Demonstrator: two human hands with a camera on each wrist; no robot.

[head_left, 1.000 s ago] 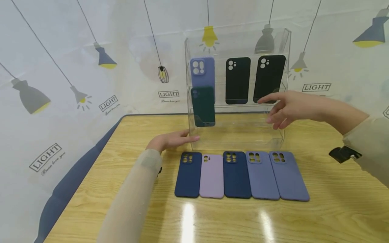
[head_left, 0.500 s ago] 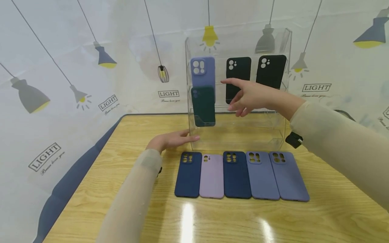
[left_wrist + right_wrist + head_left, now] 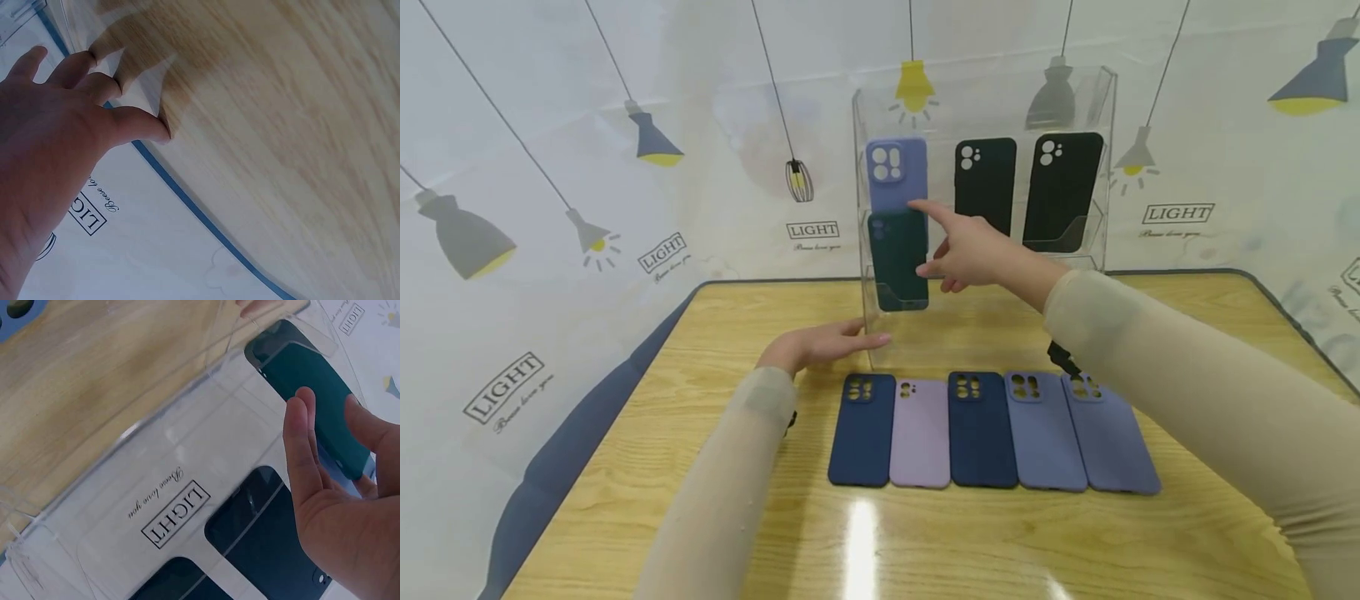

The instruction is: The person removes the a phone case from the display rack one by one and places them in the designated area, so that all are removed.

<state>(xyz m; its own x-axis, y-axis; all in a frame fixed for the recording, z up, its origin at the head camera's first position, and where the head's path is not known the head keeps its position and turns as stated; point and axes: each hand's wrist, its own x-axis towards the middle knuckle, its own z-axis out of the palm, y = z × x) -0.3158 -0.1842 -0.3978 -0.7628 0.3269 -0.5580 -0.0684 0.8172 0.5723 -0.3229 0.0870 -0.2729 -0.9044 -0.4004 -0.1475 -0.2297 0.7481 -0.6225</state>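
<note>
A clear acrylic display stand (image 3: 992, 333) stands upright on the table. On its left side, a dark green phone case (image 3: 898, 258) sits in a lower tier, overlapping a lavender phone case (image 3: 913, 171) above it. My right hand (image 3: 973, 250) is beside these two, fingers extended and apart, thumb and fingers on either side of the green case in the right wrist view. Whether they touch it I cannot tell. My left hand (image 3: 820, 343) rests at the stand's lower left edge, fingers spread (image 3: 140, 123) against the clear side. Two black phone cases (image 3: 1063, 192) stand in the upper tier to the right.
In front of the stand several phone cases lie in a row: a navy case (image 3: 862, 433), a pink-lilac case (image 3: 921, 437), another navy case (image 3: 982, 433) and two lavender cases (image 3: 1047, 437). A lamp-patterned backdrop (image 3: 752, 100) surrounds the wooden table (image 3: 647, 375).
My right hand has moved left, from in front of the rightmost black case to beside the dark green case. The left hand has stayed at the stand's lower left.
</note>
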